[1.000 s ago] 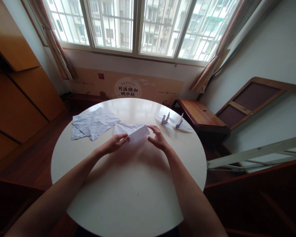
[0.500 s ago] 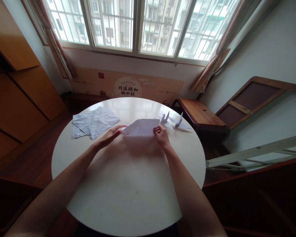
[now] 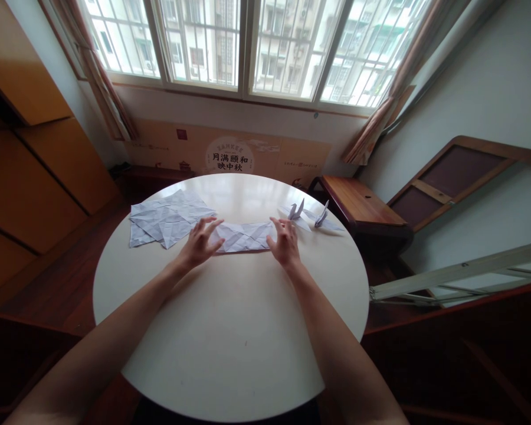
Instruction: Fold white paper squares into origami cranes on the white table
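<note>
A creased sheet of white paper (image 3: 243,237) lies on the round white table (image 3: 239,330), its wide side facing me. My left hand (image 3: 199,243) is at the sheet's left end, thumb and fingers spread apart. At the right end, my right hand (image 3: 285,241) is also open, its thumb and fingertips close to the paper's edge. Whether the fingertips touch the sheet is hard to tell. Two folded paper cranes, a nearer-to-hand crane (image 3: 296,211) and another crane (image 3: 322,216), stand beyond my right hand.
A pile of creased paper sheets (image 3: 170,218) lies on the table left of my left hand. Behind the table's right side stands a low wooden stand (image 3: 363,200). A barred window (image 3: 243,47) spans the far wall, and a wooden cabinet (image 3: 48,171) is at left.
The sheet, held up between both hands before, now lies down on the table with its creased face showing. Both hands have let go and spread their fingers.
</note>
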A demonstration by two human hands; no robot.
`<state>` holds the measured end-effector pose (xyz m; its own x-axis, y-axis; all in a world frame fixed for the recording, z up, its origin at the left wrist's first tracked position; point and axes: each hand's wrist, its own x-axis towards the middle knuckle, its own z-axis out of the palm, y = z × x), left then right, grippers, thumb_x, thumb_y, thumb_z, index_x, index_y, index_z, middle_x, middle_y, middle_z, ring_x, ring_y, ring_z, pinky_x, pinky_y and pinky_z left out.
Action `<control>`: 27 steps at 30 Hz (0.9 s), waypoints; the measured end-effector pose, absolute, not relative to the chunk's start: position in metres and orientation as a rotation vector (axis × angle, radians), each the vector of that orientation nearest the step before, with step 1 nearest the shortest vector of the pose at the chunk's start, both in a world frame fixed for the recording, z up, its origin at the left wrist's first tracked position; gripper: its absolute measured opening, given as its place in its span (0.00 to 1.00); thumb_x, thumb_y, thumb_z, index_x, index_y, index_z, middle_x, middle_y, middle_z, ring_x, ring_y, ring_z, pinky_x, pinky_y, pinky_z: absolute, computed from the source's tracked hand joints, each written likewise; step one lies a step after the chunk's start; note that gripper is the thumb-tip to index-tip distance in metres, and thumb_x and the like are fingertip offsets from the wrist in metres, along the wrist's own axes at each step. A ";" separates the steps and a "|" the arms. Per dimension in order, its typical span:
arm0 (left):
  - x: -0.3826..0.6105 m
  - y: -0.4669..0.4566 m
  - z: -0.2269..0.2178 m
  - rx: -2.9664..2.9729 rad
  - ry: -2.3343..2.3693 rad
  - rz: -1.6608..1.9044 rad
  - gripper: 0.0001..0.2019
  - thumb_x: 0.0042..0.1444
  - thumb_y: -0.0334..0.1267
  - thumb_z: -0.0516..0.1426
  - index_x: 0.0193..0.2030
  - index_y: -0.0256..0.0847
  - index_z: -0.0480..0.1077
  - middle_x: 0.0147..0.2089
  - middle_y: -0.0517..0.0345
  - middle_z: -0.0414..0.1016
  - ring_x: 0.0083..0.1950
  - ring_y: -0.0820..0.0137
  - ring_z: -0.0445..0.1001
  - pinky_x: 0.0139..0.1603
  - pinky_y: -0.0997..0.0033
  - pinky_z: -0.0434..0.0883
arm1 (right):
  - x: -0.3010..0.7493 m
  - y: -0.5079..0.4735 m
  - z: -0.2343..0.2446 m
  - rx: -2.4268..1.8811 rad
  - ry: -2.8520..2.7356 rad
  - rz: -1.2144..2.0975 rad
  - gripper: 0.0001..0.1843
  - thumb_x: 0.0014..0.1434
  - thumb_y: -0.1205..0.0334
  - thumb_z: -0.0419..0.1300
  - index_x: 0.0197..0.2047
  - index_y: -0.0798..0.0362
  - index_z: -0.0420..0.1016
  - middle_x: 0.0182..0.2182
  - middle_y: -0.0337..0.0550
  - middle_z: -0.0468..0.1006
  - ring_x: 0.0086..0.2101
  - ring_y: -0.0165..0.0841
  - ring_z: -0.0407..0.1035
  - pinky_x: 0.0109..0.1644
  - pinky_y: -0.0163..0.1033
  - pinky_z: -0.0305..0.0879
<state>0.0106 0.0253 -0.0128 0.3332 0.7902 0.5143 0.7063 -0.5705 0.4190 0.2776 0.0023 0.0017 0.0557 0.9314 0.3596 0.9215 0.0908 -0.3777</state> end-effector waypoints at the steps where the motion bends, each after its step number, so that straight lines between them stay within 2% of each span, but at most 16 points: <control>1: 0.012 0.024 -0.013 2.526 1.345 0.957 0.21 0.63 0.44 0.55 0.62 0.43 0.67 0.63 0.45 0.65 0.67 0.52 0.61 0.67 0.47 0.58 | 0.275 0.001 0.002 -1.762 -1.927 0.029 0.27 0.63 0.59 0.54 0.65 0.50 0.66 0.61 0.52 0.65 0.59 0.44 0.60 0.63 0.48 0.57; 3: 0.015 0.022 -0.015 2.615 1.238 0.745 0.19 0.66 0.44 0.51 0.61 0.45 0.68 0.66 0.47 0.65 0.70 0.53 0.57 0.69 0.46 0.53 | 0.268 -0.001 0.000 -1.647 -2.098 0.076 0.25 0.66 0.54 0.52 0.64 0.48 0.68 0.65 0.48 0.62 0.63 0.43 0.54 0.66 0.48 0.52; 6: 0.017 0.020 -0.018 2.678 1.101 0.460 0.21 0.69 0.44 0.47 0.65 0.46 0.66 0.70 0.48 0.60 0.73 0.54 0.53 0.70 0.41 0.46 | 0.259 -0.003 -0.004 -1.582 -2.299 0.187 0.27 0.68 0.47 0.49 0.66 0.46 0.65 0.70 0.43 0.54 0.68 0.43 0.45 0.70 0.48 0.44; 9: 0.018 0.019 -0.019 2.669 1.082 0.361 0.22 0.70 0.43 0.44 0.67 0.46 0.63 0.72 0.47 0.57 0.73 0.55 0.52 0.71 0.40 0.43 | 0.253 -0.005 -0.006 -1.660 -2.408 0.323 0.31 0.68 0.44 0.47 0.69 0.47 0.60 0.71 0.46 0.50 0.70 0.48 0.41 0.71 0.53 0.39; 12: 0.019 0.019 -0.019 2.640 1.137 0.371 0.22 0.70 0.43 0.44 0.67 0.46 0.64 0.71 0.49 0.58 0.73 0.57 0.52 0.72 0.43 0.44 | 0.253 -0.006 -0.004 -1.707 -2.438 0.369 0.32 0.68 0.43 0.46 0.70 0.47 0.58 0.71 0.47 0.50 0.70 0.49 0.41 0.71 0.54 0.38; 16: 0.021 0.018 -0.020 2.626 1.273 0.404 0.22 0.70 0.43 0.42 0.65 0.45 0.65 0.70 0.49 0.61 0.72 0.58 0.55 0.71 0.43 0.48 | 0.255 -0.007 0.000 -1.707 -2.439 0.345 0.31 0.68 0.44 0.48 0.70 0.47 0.59 0.71 0.48 0.52 0.69 0.49 0.44 0.70 0.54 0.42; 22: 0.019 0.021 -0.022 2.617 1.389 0.420 0.24 0.67 0.45 0.48 0.67 0.42 0.63 0.73 0.44 0.52 0.73 0.53 0.52 0.70 0.40 0.50 | 0.255 -0.008 0.001 -1.712 -2.308 0.252 0.26 0.68 0.46 0.49 0.64 0.46 0.68 0.63 0.46 0.67 0.61 0.46 0.58 0.64 0.52 0.53; 27: 0.017 0.024 -0.024 2.629 1.317 0.335 0.24 0.69 0.46 0.46 0.68 0.43 0.62 0.72 0.47 0.55 0.74 0.52 0.50 0.70 0.38 0.46 | 0.254 -0.008 -0.002 -1.785 -2.301 0.230 0.28 0.68 0.46 0.47 0.67 0.47 0.63 0.69 0.47 0.57 0.66 0.48 0.50 0.67 0.53 0.47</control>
